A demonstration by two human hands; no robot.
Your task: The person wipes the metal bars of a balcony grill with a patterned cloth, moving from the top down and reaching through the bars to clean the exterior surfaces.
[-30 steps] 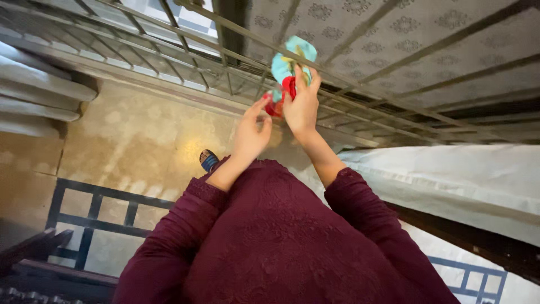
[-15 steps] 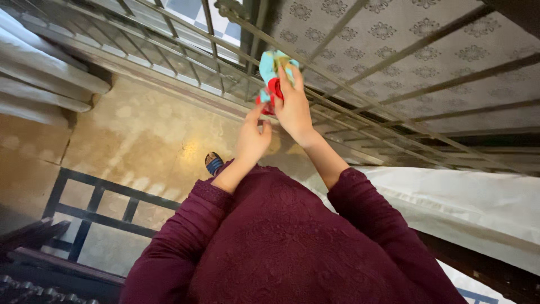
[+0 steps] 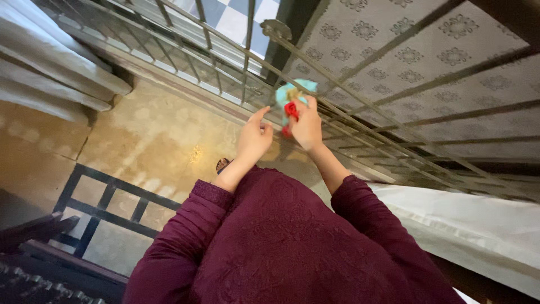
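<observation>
Against the metal railing (image 3: 360,104), a grille of thin round bars running diagonally across the upper frame, the right hand (image 3: 308,126) holds a small bundle of soft cloth (image 3: 292,95). The cloth is crumpled, pale turquoise with a yellowish patch on top and a bright red part lower down, just under the thumb. The right fingers (image 3: 310,107) are curled shut around it, pressing it up to one of the bars; the wrist is bent back and the forearm rises bare from a dark maroon sleeve (image 3: 371,225) with a raised, embossed floral weave.

The left hand (image 3: 253,138) sits just beside the right, slightly lower, not touching the cloth. Its forefinger points up toward the railing while the other fingers are loosely folded toward the palm, gripping nothing. Its arm also comes up from a maroon sleeve, elbow bent.

Below the hands lies a floor (image 3: 140,146) of smooth, mottled beige stone with a soft sheen, bordered by a dark inlaid grid pattern (image 3: 95,197). The toe of a sandal (image 3: 223,164) peeps out under the garment's hem. Beyond the bars, a grey surface with a repeated flower relief (image 3: 394,39) fills the upper right. A white draped sheet (image 3: 478,225) lies at lower right.
</observation>
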